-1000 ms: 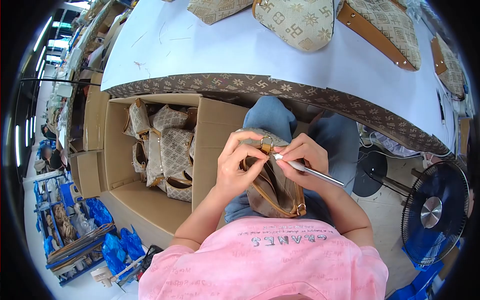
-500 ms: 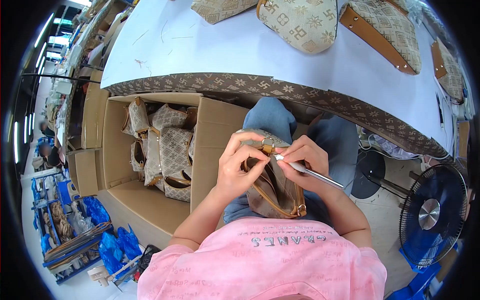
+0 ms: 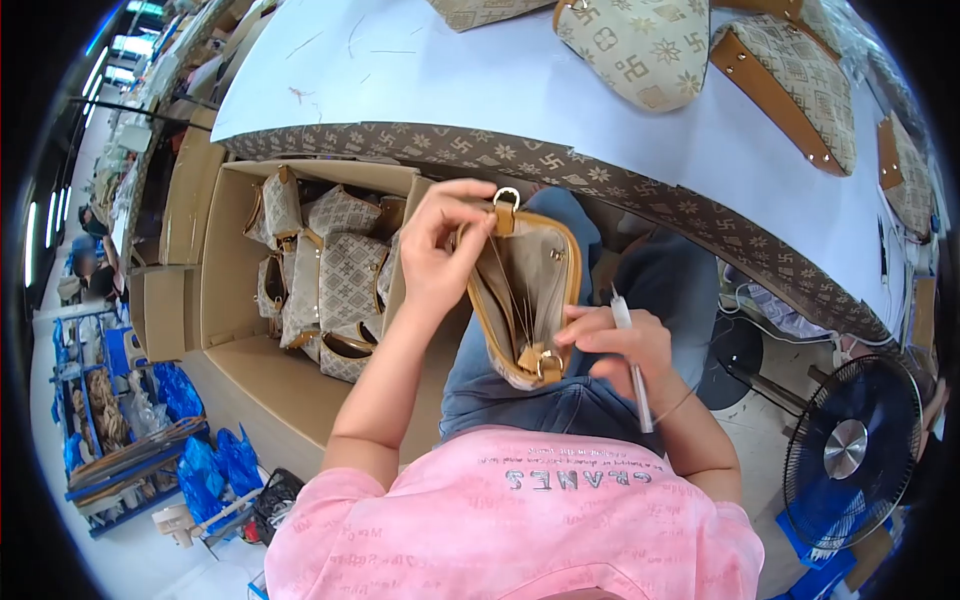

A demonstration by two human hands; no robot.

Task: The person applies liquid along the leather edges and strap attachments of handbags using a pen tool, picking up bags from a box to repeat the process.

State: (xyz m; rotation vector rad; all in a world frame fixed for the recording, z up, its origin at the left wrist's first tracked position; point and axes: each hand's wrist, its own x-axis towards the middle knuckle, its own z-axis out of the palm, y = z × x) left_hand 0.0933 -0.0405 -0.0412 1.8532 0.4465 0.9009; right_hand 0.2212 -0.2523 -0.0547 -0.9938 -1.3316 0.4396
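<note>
A small tan handbag (image 3: 548,262) with brown trim stands open over my lap, its beige lining and a few thin threads showing inside. My left hand (image 3: 440,245) pinches its far rim beside a tab with a metal D-ring (image 3: 507,196). At the near end is another tab with a metal ring (image 3: 549,364). My right hand (image 3: 625,345) is closed around a slim pale pen-like tool (image 3: 641,398), its fingertips close to the bag's near right rim. The tool's tip points away from me.
A cardboard box (image 3: 285,395) full of patterned bags (image 3: 350,270) stands to the left. Ahead is a white table (image 3: 420,95) with more patterned bags (image 3: 640,45). To the right stands a black fan (image 3: 850,450). Blue crates (image 3: 130,440) and a person (image 3: 95,255) are far left.
My hands have moved apart, the right one back toward me with the tool. The bag has turned so its mouth faces up toward me.
</note>
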